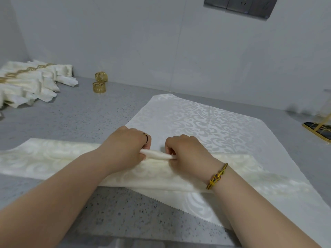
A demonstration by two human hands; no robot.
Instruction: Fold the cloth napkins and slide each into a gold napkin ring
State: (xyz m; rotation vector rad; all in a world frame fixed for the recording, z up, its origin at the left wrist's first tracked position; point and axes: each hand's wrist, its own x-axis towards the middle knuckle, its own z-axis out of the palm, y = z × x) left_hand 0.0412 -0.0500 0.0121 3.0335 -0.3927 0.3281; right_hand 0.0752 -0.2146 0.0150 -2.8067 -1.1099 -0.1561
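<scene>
A cream damask napkin lies corner-on across the grey speckled counter, its near part folded into a wide band. My left hand and my right hand sit side by side at the middle of that band. Both pinch a raised pleat of the cloth between thumb and curled fingers. Two loose gold napkin rings stand at the back left, one behind the other. Several folded napkins in gold rings lie in a row at the far left.
A grey wall rises right behind the counter, with a dark socket panel up high. A gold-framed stand sits at the right edge. The counter's front edge runs just below my forearms.
</scene>
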